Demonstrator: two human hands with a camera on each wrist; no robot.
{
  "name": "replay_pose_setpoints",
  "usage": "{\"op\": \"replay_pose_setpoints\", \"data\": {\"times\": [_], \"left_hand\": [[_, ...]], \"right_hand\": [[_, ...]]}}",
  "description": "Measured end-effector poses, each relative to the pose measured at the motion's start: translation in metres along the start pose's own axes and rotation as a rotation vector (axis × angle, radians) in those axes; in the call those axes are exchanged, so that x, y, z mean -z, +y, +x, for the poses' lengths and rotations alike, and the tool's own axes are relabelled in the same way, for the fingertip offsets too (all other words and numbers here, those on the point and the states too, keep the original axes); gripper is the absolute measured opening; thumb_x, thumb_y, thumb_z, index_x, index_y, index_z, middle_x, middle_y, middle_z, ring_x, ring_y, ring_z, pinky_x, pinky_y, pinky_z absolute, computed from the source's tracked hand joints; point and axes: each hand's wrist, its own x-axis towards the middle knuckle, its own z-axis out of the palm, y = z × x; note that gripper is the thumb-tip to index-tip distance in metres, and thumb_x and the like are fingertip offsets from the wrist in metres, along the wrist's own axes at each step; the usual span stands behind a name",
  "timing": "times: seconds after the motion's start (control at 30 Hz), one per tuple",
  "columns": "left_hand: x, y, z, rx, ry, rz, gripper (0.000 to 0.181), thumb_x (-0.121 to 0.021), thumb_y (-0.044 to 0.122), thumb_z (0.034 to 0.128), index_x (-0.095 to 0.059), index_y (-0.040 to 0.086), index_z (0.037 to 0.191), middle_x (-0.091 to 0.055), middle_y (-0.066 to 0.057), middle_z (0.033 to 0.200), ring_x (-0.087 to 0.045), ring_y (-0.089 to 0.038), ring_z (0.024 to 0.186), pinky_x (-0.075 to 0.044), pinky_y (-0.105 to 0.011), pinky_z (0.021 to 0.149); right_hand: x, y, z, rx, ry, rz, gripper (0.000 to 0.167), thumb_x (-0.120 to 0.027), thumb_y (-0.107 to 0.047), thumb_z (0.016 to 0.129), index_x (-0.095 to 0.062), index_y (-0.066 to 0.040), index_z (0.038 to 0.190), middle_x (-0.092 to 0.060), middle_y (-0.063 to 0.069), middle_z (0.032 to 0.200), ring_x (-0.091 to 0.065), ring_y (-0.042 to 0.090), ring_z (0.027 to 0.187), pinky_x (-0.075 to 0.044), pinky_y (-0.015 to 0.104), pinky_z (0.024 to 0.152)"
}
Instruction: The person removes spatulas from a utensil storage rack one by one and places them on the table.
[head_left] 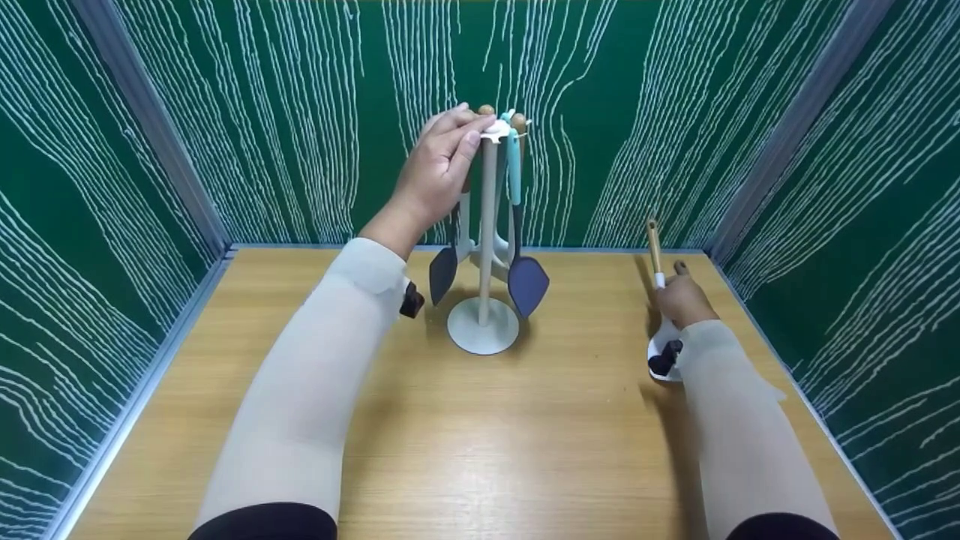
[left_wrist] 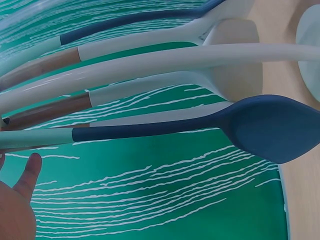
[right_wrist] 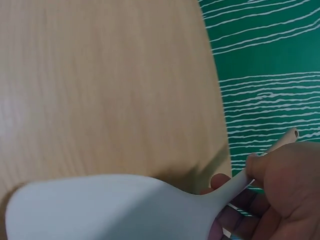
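Note:
A pale utensil stand (head_left: 486,240) with a round base rises from the middle of the table, kitchen utensils hanging around its pole. My left hand (head_left: 435,176) holds its top, a finger over the white hub and the thumb at its edge. Beside the pole hang two dark blue-headed utensils; one, a dark blue spatula (head_left: 528,285) with a mint handle, is close in the left wrist view. White utensils with wooden handles hang behind. At the right, my right hand (head_left: 684,301) grips a white spatula (right_wrist: 90,210) by its neck, its wooden handle (head_left: 654,244) pointing away.
The wooden table (head_left: 480,435) meets green walls (head_left: 600,150) with white wavy lines at the back and both sides. Grey posts (head_left: 150,127) stand in the back corners. The right hand is near the table's right edge.

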Motion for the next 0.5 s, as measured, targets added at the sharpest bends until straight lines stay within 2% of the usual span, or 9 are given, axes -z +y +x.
{"op": "replay_pose_setpoints", "data": {"times": [0.03,0.13,0.2,0.27,0.33,0.4,0.5], "left_hand": [[0.000,0.000,0.000,0.001,0.000,0.001,0.046,-0.041,0.043,0.1236,-0.067,0.032,0.160,-0.059,0.013,0.167,-0.028,-0.006,0.173,-0.033,-0.038,0.140],[0.000,0.000,0.000,-0.004,0.002,0.000,0.046,-0.042,0.043,0.1237,-0.067,0.030,0.160,-0.060,0.013,0.167,-0.028,-0.006,0.173,-0.033,-0.036,0.140],[0.000,0.000,0.000,-0.006,0.005,-0.001,0.046,-0.042,0.042,0.1237,-0.067,0.029,0.160,-0.060,0.013,0.166,-0.028,-0.006,0.173,-0.032,-0.035,0.140],[0.000,0.000,0.000,-0.002,0.005,0.004,0.046,-0.041,0.042,0.1237,-0.067,0.030,0.160,-0.060,0.013,0.167,-0.028,-0.005,0.173,-0.031,-0.034,0.140],[0.001,0.000,0.000,-0.001,0.005,0.008,0.046,-0.041,0.042,0.1237,-0.066,0.031,0.161,-0.060,0.013,0.167,-0.027,-0.005,0.173,-0.031,-0.034,0.141],[0.001,0.001,0.000,-0.005,0.006,0.011,0.046,-0.041,0.042,0.1238,-0.066,0.030,0.161,-0.060,0.012,0.167,-0.028,-0.006,0.173,-0.031,-0.035,0.141],[0.001,0.001,0.000,-0.010,0.005,0.010,0.046,-0.041,0.042,0.1238,-0.066,0.030,0.161,-0.059,0.011,0.167,-0.028,-0.008,0.174,-0.032,-0.037,0.141]], "right_hand": [[-0.001,0.001,-0.001,-0.010,0.001,0.011,0.067,-0.038,-0.020,0.121,-0.015,-0.005,0.182,-0.027,0.028,0.183,-0.054,0.038,0.110,-0.049,0.035,0.072],[-0.004,0.001,-0.004,-0.040,0.006,0.043,0.080,-0.041,-0.019,0.121,0.010,-0.021,0.183,-0.043,0.035,0.168,-0.055,0.030,0.095,-0.047,0.033,0.065],[-0.006,0.000,-0.007,-0.054,0.015,0.058,0.089,-0.044,-0.017,0.121,0.023,-0.029,0.179,-0.042,0.038,0.171,-0.059,0.031,0.098,-0.049,0.033,0.065],[-0.008,-0.002,-0.010,-0.052,0.027,0.048,0.092,-0.047,-0.013,0.120,0.022,-0.027,0.179,-0.034,0.039,0.176,-0.062,0.036,0.109,-0.052,0.034,0.066],[-0.009,-0.004,-0.011,-0.036,0.038,0.005,0.087,-0.049,-0.010,0.118,0.010,-0.017,0.182,-0.025,0.035,0.182,-0.062,0.040,0.117,-0.054,0.034,0.067],[-0.009,-0.005,-0.011,-0.011,0.033,-0.049,0.076,-0.049,-0.008,0.117,-0.009,-0.001,0.181,-0.012,0.031,0.187,-0.062,0.041,0.119,-0.055,0.034,0.068],[-0.009,-0.005,-0.009,0.008,0.027,-0.121,0.056,-0.049,-0.008,0.117,-0.040,0.014,0.167,-0.006,0.027,0.189,-0.062,0.039,0.113,-0.055,0.035,0.069]]}}
